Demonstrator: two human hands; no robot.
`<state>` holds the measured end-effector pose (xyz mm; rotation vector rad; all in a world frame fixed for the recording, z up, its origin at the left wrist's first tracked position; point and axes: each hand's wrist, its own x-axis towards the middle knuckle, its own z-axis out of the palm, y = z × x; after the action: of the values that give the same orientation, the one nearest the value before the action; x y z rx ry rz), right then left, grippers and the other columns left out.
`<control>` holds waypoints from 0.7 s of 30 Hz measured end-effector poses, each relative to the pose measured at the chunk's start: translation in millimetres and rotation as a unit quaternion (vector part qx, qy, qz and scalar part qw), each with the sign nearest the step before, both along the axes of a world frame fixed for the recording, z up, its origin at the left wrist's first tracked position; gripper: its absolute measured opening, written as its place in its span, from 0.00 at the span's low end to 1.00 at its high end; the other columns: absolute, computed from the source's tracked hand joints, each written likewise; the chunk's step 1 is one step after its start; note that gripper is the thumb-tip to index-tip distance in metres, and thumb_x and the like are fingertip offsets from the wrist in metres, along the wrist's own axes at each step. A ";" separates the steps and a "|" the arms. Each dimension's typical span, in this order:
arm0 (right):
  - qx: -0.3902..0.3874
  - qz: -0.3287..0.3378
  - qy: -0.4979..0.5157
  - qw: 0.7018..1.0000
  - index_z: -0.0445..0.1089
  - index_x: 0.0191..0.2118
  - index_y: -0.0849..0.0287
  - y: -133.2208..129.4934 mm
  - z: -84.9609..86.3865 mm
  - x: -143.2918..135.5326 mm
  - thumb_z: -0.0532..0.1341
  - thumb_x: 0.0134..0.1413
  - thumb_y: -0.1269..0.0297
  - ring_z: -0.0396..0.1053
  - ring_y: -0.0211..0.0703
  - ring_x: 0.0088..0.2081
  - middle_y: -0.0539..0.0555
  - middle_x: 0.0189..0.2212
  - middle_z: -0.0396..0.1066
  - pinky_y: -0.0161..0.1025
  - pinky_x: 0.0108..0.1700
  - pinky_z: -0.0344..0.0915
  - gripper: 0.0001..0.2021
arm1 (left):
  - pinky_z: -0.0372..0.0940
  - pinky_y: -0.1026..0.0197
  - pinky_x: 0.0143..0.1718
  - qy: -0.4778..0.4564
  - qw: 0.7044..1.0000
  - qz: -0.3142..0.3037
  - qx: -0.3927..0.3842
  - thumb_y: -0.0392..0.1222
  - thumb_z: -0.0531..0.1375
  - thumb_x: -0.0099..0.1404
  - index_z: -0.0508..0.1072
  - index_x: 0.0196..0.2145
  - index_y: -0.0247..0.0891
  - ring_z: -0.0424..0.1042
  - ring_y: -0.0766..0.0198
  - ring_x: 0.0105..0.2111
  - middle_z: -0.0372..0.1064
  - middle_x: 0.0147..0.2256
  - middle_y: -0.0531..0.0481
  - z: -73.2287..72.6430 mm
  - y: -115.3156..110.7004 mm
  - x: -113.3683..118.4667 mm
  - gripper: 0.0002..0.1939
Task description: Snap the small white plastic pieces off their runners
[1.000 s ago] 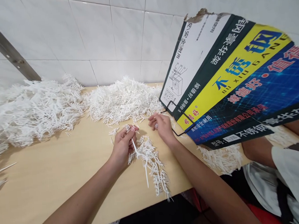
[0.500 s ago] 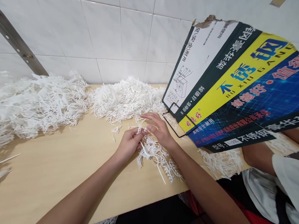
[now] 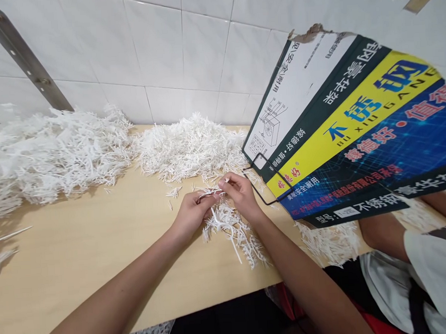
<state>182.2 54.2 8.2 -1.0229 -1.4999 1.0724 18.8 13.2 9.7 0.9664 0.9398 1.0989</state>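
Observation:
A thin white branched plastic piece (image 3: 210, 191) is pinched between the thumb and fingers of my left hand (image 3: 195, 208). At its right end my right hand (image 3: 240, 193) is closed, thumb against fingertips, on the small white tips. Just under my hands, loose white branched pieces and a longer stem (image 3: 233, 236) lie on the table. Behind them a heap of small white pieces (image 3: 188, 146) rests against the tiled wall. How the fingers grip the piece in detail is partly hidden.
A larger white heap (image 3: 65, 150) lies at the left, with long stems (image 3: 10, 237) near the table edge. A printed cardboard panel (image 3: 355, 130) with a black wire frame (image 3: 270, 179) stands at right. Beyond it is another person's arm (image 3: 383, 236).
My right hand has closed from spread fingers to a pinch at the white piece. The piece in my left hand has turned to lie more level.

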 end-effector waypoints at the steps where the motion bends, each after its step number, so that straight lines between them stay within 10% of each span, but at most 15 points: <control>1: -0.003 0.023 -0.001 1.000 0.74 0.34 0.56 -0.3 -0.1 0.3 0.67 0.58 0.47 0.69 0.41 0.32 0.50 0.30 0.72 0.37 0.36 0.66 0.16 | 0.39 0.64 0.21 -0.003 1.000 0.004 -0.005 0.55 0.71 0.56 0.57 0.19 0.40 0.44 0.74 0.17 0.45 0.17 0.61 0.3 -0.1 0.5 0.29; 6: -0.014 0.173 -0.020 0.985 0.73 0.59 0.50 -0.4 1.8 -0.2 0.68 0.58 0.46 0.70 0.53 0.58 0.56 0.55 0.75 0.43 0.50 0.71 0.26 | 0.40 0.64 0.20 -0.014 1.000 -0.008 -0.025 0.54 0.72 0.53 0.58 0.17 0.40 0.46 0.74 0.16 0.46 0.15 0.60 2.3 0.5 2.0 0.28; 9: -0.022 0.204 -0.040 0.978 0.78 0.51 0.54 0.9 0.5 -0.5 0.65 0.62 0.44 0.73 0.51 0.53 0.55 0.48 0.78 0.43 0.52 0.69 0.22 | 0.41 0.64 0.20 -0.028 0.999 -0.016 -0.029 0.51 0.72 0.51 0.62 0.17 0.39 0.47 0.73 0.16 0.48 0.15 0.60 4.4 0.1 1.3 0.24; 13: -0.025 0.131 -0.067 0.989 0.77 0.30 0.60 -0.7 -10.5 -2.8 0.58 0.67 0.40 0.70 0.42 0.32 0.51 0.28 0.74 0.37 0.37 0.64 0.27 | 0.40 0.64 0.19 -0.013 0.998 -0.038 -0.045 0.49 0.71 0.51 0.66 0.17 0.37 0.47 0.73 0.15 0.49 0.14 0.59 6.2 -0.2 0.4 0.20; 21: -0.072 -0.065 0.022 0.995 0.76 0.28 0.60 2.3 -24.2 -5.8 0.60 0.60 0.33 0.69 0.43 0.25 0.54 0.21 0.72 0.37 0.27 0.62 0.31 | 0.46 0.64 0.20 -0.011 0.999 -0.021 -0.040 0.47 0.70 0.53 0.73 0.20 0.35 0.55 0.71 0.17 0.60 0.19 0.54 -6.2 -0.9 6.0 0.15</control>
<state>176.4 56.5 -16.0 -1.1734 -1.3168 1.1150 24.8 12.3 3.5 0.9037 0.9347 1.0271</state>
